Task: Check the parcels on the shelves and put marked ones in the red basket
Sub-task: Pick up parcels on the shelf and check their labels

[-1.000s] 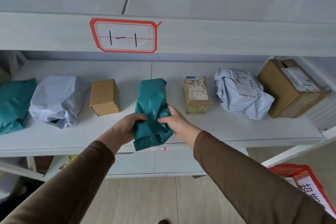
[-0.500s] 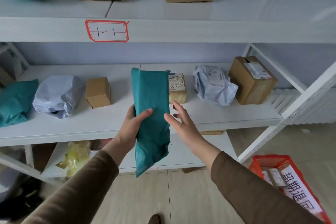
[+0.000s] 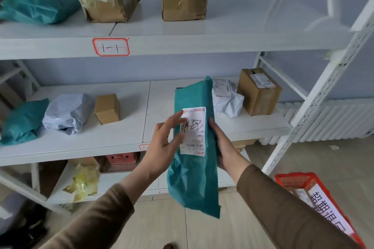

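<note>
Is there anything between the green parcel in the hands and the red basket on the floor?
Nothing visible. The green parcel is held in open air; the red basket sits lower right, beyond the right hand and sleeve. The shelf post stands behind that path.

shelf tag [image 3: 111, 46] reading "1-1", red basket [image 3: 299, 182] sign "超期退回", handwritten scrawl on teal parcel [image 3: 194, 178] label

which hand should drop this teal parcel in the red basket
Probably the right hand: it grips the teal parcel along its right edge, and the red basket sits low on that side. The left hand only fingers the label.
</note>
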